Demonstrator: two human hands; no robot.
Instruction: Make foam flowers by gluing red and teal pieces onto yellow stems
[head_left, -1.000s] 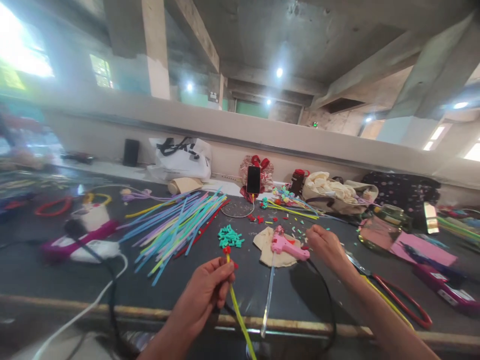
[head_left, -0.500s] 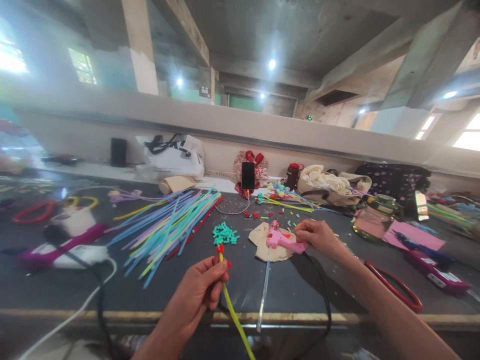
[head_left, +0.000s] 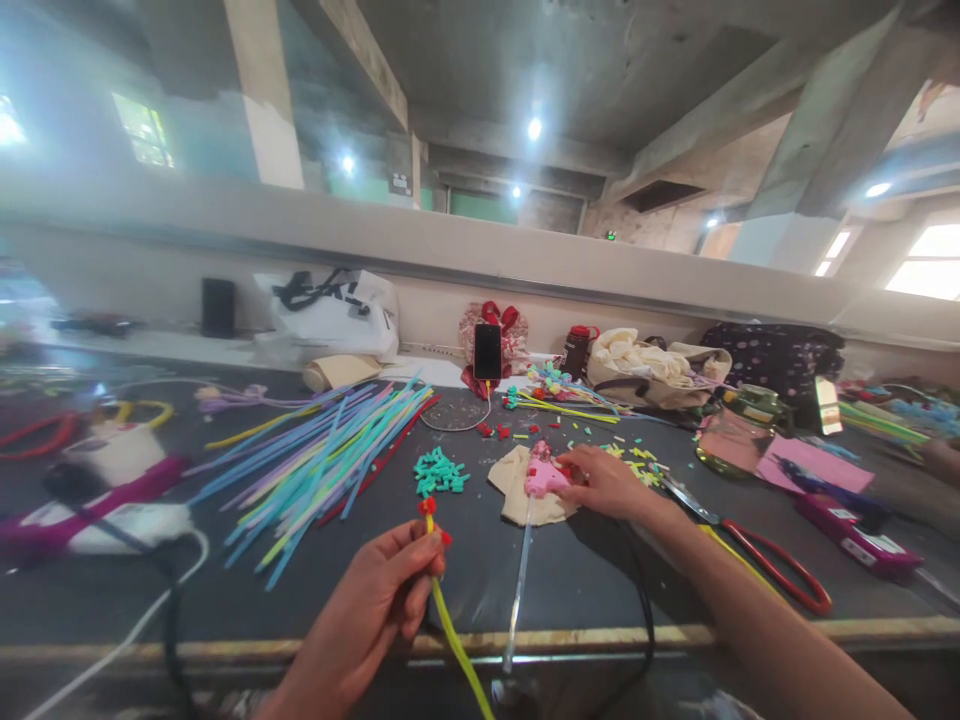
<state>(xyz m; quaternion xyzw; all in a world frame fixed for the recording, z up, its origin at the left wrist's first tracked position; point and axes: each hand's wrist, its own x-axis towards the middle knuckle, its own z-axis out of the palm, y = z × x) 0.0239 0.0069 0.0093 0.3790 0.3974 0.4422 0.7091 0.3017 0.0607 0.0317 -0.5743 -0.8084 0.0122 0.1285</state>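
Head view shows your left hand [head_left: 375,610] near the table's front edge, fingers pinched together on a yellow-green stem [head_left: 450,630] whose top carries small red pieces [head_left: 429,508]; the stem's lower end hangs off the near edge of the dark table [head_left: 112,590]. Your right hand [head_left: 607,483] lies farther in, fingers closed around the body of a pink glue gun [head_left: 541,476] that rests on a beige cloth [head_left: 517,480], with its clear glue stick [head_left: 516,590] trailing back toward you. Whether the gun is already lifted clear of the cloth you cannot tell from here. Watch the nozzle: if the gun is hot and you swing it toward the stem, its tip comes close to your left fingertips [head_left: 424,560], which sit just below the red pieces, so a burn or a drip on skin is the likely mishap. A black cord [head_left: 645,620] loops down from the gun over the table edge; if it snags there, it could tug the gun off line and smear glue. The long glue stick could sweep the teal cut pieces [head_left: 439,472] lying just left of the cloth. Red-handled scissors [head_left: 757,560] lie open just right of your right forearm, so a wide elbow move could knock them. A loose pinch on the thin stem could let it twist and shed the red pieces. The fan of coloured strips [head_left: 322,455] to the far left lies well apart from both hands.
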